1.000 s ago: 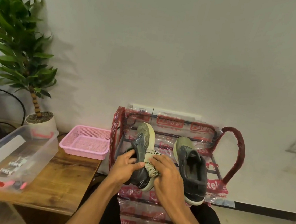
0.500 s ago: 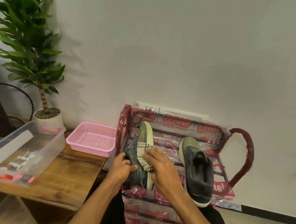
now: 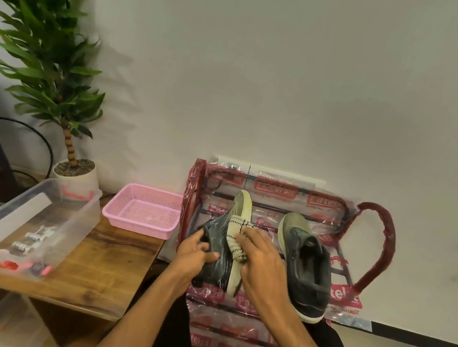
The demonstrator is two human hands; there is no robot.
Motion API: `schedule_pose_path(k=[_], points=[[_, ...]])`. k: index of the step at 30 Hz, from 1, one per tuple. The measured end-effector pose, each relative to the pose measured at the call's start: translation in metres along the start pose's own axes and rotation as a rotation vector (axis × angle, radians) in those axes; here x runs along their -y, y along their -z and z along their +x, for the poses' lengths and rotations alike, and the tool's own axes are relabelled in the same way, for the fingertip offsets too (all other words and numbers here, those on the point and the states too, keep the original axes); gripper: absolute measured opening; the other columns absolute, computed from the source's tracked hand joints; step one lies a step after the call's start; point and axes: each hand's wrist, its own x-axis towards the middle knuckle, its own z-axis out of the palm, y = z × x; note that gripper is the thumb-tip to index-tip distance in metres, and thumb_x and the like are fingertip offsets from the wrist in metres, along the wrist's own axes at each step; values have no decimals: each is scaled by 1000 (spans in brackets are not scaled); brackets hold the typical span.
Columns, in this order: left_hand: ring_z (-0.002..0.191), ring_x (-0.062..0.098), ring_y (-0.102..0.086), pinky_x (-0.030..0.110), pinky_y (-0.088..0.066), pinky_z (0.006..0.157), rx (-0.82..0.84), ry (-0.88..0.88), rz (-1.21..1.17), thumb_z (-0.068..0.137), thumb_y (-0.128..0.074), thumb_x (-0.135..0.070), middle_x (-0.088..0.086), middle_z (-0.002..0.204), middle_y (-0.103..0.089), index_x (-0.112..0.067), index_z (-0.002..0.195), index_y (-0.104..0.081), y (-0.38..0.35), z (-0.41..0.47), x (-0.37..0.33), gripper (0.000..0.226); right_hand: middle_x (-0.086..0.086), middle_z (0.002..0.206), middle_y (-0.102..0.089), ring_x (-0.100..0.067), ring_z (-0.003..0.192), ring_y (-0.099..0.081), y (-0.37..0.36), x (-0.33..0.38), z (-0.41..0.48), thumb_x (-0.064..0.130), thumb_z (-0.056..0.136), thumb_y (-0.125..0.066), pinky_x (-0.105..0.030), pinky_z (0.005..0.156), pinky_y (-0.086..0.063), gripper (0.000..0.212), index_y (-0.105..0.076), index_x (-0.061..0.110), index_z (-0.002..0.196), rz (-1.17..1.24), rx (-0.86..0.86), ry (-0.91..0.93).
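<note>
A dark grey shoe (image 3: 218,250) with a pale sole lies tipped on its side on the top shelf of a plastic-wrapped shoe rack (image 3: 373,245). My left hand (image 3: 193,257) grips its upper from the left. My right hand (image 3: 262,261) presses a cream cloth with dark stitching (image 3: 236,237) against the shoe's sole edge. A second matching shoe (image 3: 307,266) stands upright on the same shelf to the right, untouched.
A pink mesh basket (image 3: 145,209) sits on a wooden table (image 3: 105,267) left of the rack. A clear plastic bin (image 3: 30,226) with small items and a potted plant (image 3: 52,70) stand further left. A white wall is behind.
My right hand with the cloth has slid along the shoe's sole. The view has shifted a little to the left; the shoes stay on the rack.
</note>
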Motion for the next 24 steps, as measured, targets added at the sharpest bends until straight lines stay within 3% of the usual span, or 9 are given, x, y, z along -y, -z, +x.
schedule_pose_path(k=[1, 4, 7, 9, 14, 17, 20, 24], points=[[94, 18, -68, 34, -53, 89, -5, -13, 43, 84, -61, 11, 6, 96, -73, -22, 144, -39, -2, 0, 0, 71, -1, 131, -60, -24, 128, -50, 0, 1, 6, -8, 65, -71, -41, 106, -44, 63, -66, 17, 123, -9, -14, -4], [90, 9, -65, 15, -48, 69, -26, -64, 111, 89, -58, 7, 2, 98, -69, -29, 127, -45, -7, -8, 0, 54, -3, 131, -61, -25, 129, -49, -4, 4, 18, -11, 67, -72, -40, 108, -37, 61, -66, 15, 122, -20, -17, 75], [95, 5, -67, 16, -50, 73, -8, -105, 77, 86, -53, 15, 0, 104, -71, -15, 133, -52, -3, -9, 8, 56, -3, 129, -62, -26, 127, -52, -12, 2, 12, -6, 71, -70, -42, 104, -43, 54, -66, 14, 120, -80, 40, 391], [98, 7, -68, 19, -51, 76, -11, -106, 42, 85, -55, 15, 1, 104, -73, -14, 137, -50, -1, -8, 12, 60, -2, 128, -63, -27, 123, -55, -10, -5, 13, -4, 68, -64, -42, 99, -47, 55, -66, 14, 120, -152, 67, 477], [89, 16, -70, 27, -53, 78, -89, -113, 43, 88, -61, 7, 4, 93, -74, -16, 143, -40, -7, -9, 14, 63, -5, 116, -68, -30, 113, -61, -4, -3, 38, -5, 63, -79, -41, 93, -51, 53, -71, 11, 112, -185, 106, 240], [88, 17, -69, 35, -55, 84, -149, -158, 126, 87, -62, 7, 3, 90, -72, -18, 139, -49, -8, -7, 16, 59, -5, 120, -66, -29, 115, -58, -7, 2, 21, -9, 64, -70, -42, 98, -50, 56, -68, 10, 117, -122, 134, 323], [86, 10, -69, 23, -55, 75, -159, -200, 156, 87, -61, 8, 0, 89, -72, -20, 137, -51, -12, -8, 19, 58, 0, 120, -67, -26, 113, -60, -2, -5, 8, -9, 53, -75, -41, 94, -53, 68, -68, 15, 117, -151, 185, 356], [95, 6, -64, 9, -48, 72, -213, -233, 292, 92, -61, -7, -1, 104, -67, -24, 148, -35, -20, -19, 17, 64, 0, 111, -69, -25, 104, -62, 0, -4, 22, -4, 55, -79, -36, 86, -55, 61, -70, 15, 112, -196, 160, 260]])
